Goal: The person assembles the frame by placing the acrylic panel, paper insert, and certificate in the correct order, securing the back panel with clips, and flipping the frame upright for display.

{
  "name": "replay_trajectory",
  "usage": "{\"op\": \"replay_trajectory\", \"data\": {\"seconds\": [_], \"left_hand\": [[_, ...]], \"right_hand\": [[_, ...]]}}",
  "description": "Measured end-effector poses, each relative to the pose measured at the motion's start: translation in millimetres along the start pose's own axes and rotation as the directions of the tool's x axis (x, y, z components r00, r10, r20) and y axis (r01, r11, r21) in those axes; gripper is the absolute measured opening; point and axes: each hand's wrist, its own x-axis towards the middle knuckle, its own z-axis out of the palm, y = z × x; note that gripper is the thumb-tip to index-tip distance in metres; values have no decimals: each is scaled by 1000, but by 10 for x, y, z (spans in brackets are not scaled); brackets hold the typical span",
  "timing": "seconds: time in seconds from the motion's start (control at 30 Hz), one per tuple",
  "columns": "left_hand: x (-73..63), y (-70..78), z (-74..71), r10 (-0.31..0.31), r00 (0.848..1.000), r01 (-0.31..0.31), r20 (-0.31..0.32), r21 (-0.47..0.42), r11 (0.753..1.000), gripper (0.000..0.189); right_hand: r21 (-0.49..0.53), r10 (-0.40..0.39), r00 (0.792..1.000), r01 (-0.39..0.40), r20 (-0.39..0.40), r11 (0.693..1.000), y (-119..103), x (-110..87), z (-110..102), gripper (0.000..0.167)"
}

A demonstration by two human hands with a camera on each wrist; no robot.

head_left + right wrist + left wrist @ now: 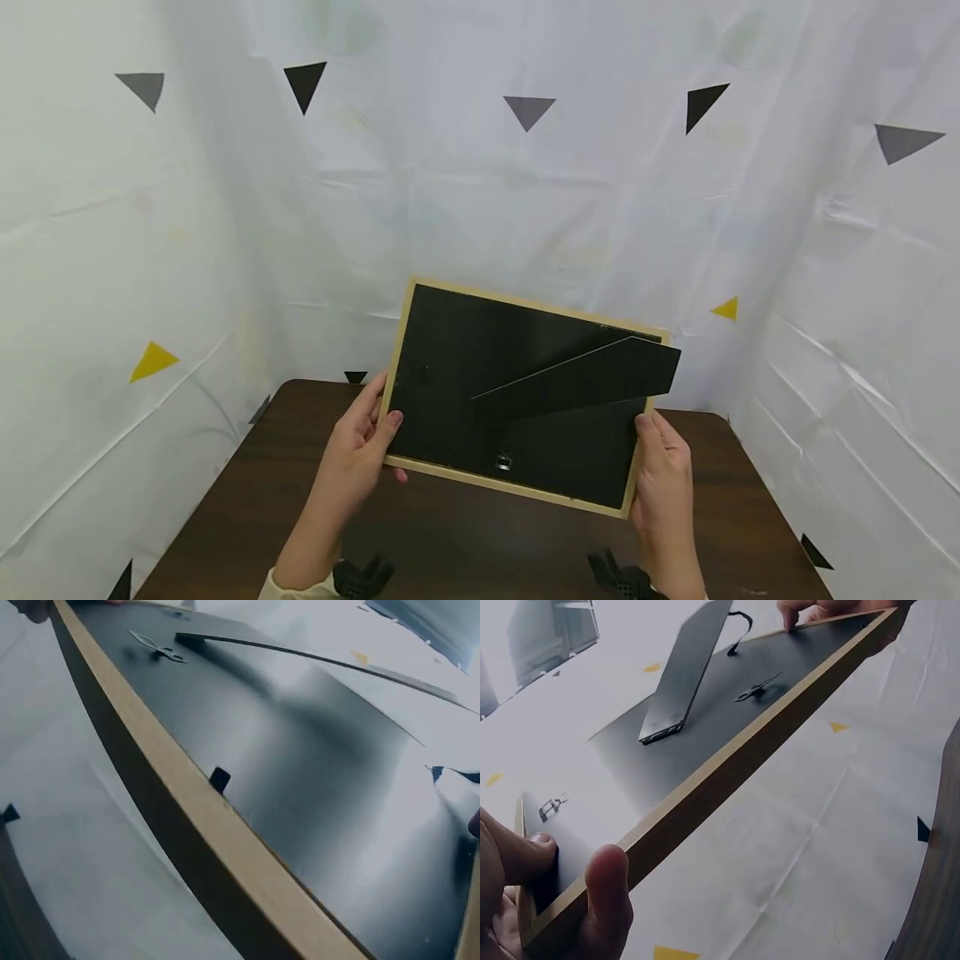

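A picture frame (457, 350) with a light wooden border and black backing is held up above the table, its back toward me and its right side tilted lower. My left hand (360, 450) grips the left edge, thumb on the backing and fingers behind. At the right edge my right hand (662, 467) holds the border near the lower corner, thumb in front. A black easel stand (592, 379) sticks out from the backing, as the left wrist view also shows. Near the lower border sits a small metal hanger (503, 462). The front of the frame is hidden.
Below lies a dark brown wooden table (480, 550). White sheeting (480, 192) with black, grey and yellow triangles surrounds it at the back and both sides. A black wrist device (363, 577) sits at the left wrist, another (622, 575) at the right.
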Motion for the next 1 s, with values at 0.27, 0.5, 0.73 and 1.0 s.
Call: {"op": "replay_trajectory", "data": {"seconds": [0.27,0.5,0.73,1.0], "left_hand": [[-1,89,-14,42,990,-40,-137,20,999,55],[2,78,-15,29,957,-39,-288,-29,999,52],[-6,75,9,-36,958,20,-284,-58,998,53],[12,76,17,-64,958,50,-279,-58,997,52]], "right_hand": [[-78,-25,996,31,81,996,-42,7,108,43],[-147,-74,890,156,451,977,19,4,156,81],[-357,-71,915,225,397,907,75,-40,244,124],[-387,-38,923,198,382,900,27,-74,231,121]]}}
